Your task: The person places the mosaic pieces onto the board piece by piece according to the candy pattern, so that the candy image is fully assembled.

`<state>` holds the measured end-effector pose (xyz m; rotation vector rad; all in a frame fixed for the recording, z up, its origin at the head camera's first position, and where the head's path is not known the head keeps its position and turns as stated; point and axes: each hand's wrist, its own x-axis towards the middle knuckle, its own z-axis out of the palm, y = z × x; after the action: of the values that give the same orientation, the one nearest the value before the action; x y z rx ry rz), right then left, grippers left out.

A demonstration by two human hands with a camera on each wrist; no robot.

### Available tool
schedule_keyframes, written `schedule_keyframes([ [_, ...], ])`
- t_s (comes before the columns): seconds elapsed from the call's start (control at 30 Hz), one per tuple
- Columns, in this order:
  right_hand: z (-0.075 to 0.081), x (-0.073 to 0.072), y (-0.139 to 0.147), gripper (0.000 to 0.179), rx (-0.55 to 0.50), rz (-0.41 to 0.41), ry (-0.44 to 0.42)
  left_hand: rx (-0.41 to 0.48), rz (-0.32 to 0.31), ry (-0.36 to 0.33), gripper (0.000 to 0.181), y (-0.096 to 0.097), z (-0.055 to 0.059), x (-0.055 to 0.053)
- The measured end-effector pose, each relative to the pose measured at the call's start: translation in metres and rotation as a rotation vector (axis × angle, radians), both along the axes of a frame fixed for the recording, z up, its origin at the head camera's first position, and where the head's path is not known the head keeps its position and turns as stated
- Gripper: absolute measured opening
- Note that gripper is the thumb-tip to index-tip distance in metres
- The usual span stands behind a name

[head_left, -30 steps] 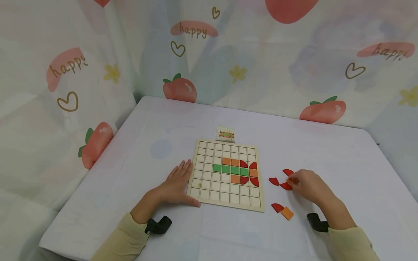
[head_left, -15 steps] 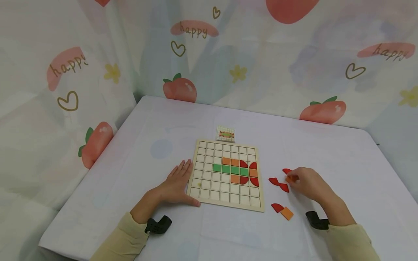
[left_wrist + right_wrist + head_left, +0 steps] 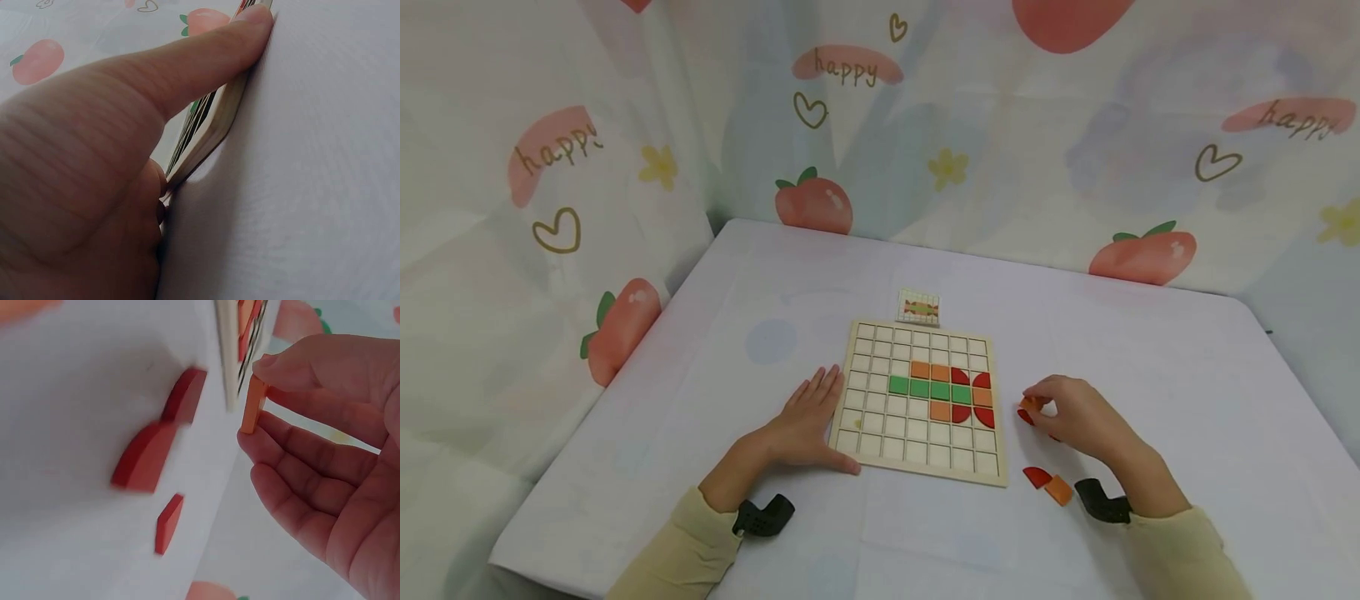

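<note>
My right hand pinches an orange square tile between thumb and fingertips, to the right of the wooden grid board. In the right wrist view the tile is held above the tabletop, with red quarter-circle pieces lying below; the hand hides most of these in the head view. My left hand rests at the board's near left corner, fingers straight along its left side and thumb by the near edge. On the board are a row of green tiles, several orange tiles and several red quarter-circles.
Behind the board stands a small pattern card. Nearer the front right, a loose red quarter-circle lies against an orange square. A white cloth covers the table, and a printed curtain encloses its back and left side.
My right hand has lifted the orange tile from among the loose red pieces and moved left toward the board. The left hand and the board have stayed put.
</note>
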<state>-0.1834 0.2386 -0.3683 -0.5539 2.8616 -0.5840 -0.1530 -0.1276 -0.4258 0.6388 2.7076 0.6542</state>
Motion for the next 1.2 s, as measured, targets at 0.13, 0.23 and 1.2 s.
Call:
schedule_keyframes([
  [0.13,0.002,0.000,-0.011,0.019,-0.006,0.072,0.091,0.004,-0.001,-0.002,0.126,0.000,0.000,0.000],
  [0.23,0.002,-0.001,-0.018,0.021,-0.006,0.083,0.104,0.006,-0.003,0.000,0.126,0.000,-0.002,-0.001],
  [1.2,-0.007,-0.003,-0.080,0.011,-0.044,0.360,0.177,-0.003,-0.001,-0.002,0.126,-0.001,-0.002,-0.001],
])
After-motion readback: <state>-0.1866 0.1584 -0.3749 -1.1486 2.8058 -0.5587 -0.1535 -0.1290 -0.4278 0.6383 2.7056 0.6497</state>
